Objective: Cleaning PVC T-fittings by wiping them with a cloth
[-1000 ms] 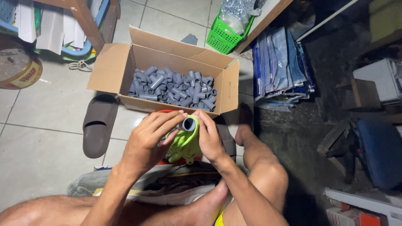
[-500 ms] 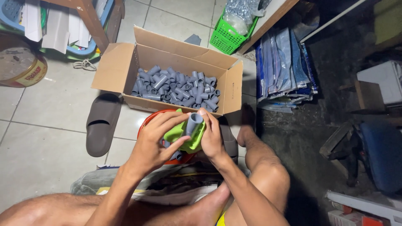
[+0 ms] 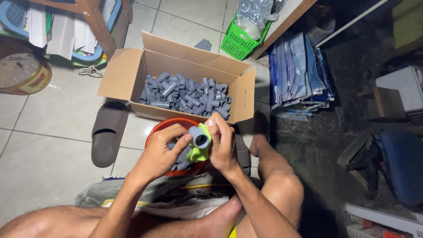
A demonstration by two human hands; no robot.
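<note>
Fingers of both hands clamped on one grey fitting (image 3: pixel 199 136) and a green cloth (image 3: pixel 201 150).
Left hand (image 3: pixel 161 152) and right hand (image 3: pixel 222 143) sit over the red bowl (image 3: pixel 169 125); box (image 3: pixel 132 75) of fittings just behind.

Both hands (image 3: pixel 189 147) together, fingers (image 3: pixel 176 131) curled

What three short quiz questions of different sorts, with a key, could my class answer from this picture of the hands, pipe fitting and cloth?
1. True or false: the cardboard box holds grey pipe fittings.
2. Which colour is the cloth at the grey pipe fitting? A red, B green, C white.
3. What lies on the tiled floor left of the red bowl?

Key:
1. True.
2. B; the left hand and the right hand hold fitting and cloth together.
3. A brown slipper.
</note>
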